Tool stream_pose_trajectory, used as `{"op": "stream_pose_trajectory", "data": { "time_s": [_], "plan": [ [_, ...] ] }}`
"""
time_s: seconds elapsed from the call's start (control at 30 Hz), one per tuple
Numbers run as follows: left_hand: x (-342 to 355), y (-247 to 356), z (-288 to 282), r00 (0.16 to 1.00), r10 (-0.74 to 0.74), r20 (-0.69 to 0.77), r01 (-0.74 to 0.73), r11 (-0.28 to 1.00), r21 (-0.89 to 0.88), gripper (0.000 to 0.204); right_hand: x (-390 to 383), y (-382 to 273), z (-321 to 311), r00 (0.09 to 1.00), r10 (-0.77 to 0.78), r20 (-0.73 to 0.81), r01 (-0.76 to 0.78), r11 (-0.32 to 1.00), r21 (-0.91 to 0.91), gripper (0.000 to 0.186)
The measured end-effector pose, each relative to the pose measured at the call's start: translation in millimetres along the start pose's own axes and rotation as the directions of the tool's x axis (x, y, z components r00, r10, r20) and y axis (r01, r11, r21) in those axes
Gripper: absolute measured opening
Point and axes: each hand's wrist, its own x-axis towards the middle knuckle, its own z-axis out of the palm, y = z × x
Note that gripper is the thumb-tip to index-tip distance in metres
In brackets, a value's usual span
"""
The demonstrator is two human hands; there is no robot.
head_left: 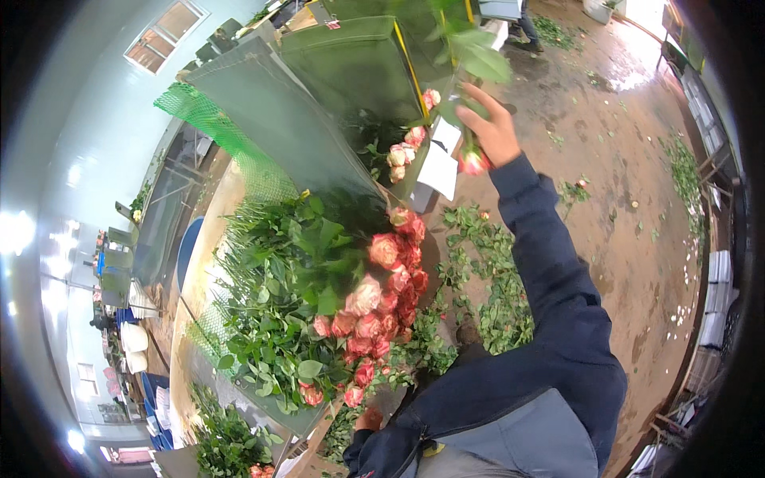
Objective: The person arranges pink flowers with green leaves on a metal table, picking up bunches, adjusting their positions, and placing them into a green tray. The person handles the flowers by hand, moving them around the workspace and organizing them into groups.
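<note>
right hand [492, 127] is up high and away from the body, arm in a dark blue sleeve [550, 263] stretched out, fingers closed around the stem of a single rose [472, 162]. the pink bloom hangs down just under the hand, and the leafy stem [470, 48] sticks up above it, so the flower is basically upside down. it's hovering in front of the green sorting bins [351, 72], right beside the slot where a few other pink and cream rose heads [402, 147] poke out. a white paper tag [440, 167] hangs on the bin edge next to them.

left hand [369, 418] is way down low at the edge of the worktop [203, 263], only partly visible behind the sleeve and the flowers. can't tell if it's gripping anything or just resting there.

the big pile of roses [382, 311] lies across the worktop, pink heads pointing toward the person, green leaves and stems [279, 303] fanned out the other way. green mesh netting [215, 127] is draped along the far side of the pile.

floor [629, 199] is wet brownish concrete, with a heap of stripped leaves [494, 303] right by the person's feet and more bits scattered further out.
</note>
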Motion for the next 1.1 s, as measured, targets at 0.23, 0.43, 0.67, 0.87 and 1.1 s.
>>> {"op": "stream_pose_trajectory", "data": {
  "time_s": [0.23,0.43,0.67,0.87,1.1],
  "plan": [
    [-22,2,-18,0.82,-0.309,-0.482,0.283,0.951,-0.127,0.017,128,121,82,0.897,-0.02,0.441,0.235,0.867,-0.44,0.047],
    [-74,51,-161,0.267,-0.427,-0.864,0.354,0.877,-0.324,0.012,84,87,104,0.977,-0.205,0.055,0.213,0.934,-0.288,0.031],
    [41,10,-280,0.364,-0.507,-0.781,0.152,0.86,-0.487,0.053,-87,-90,145,0.859,-0.51,-0.041,0.484,0.836,-0.26,0.017],
    [115,-23,-240,0.496,-0.759,-0.423,0.619,0.65,-0.44,0.084,-235,-71,294,0.349,-0.029,0.937,0.338,0.936,-0.096,0.023],
    [134,-146,-171,0.561,-0.609,-0.561,-0.213,0.549,-0.808,0.098,-318,-39,411,0.293,0.193,0.936,0.196,0.946,-0.257,0.034]
  ]
}}
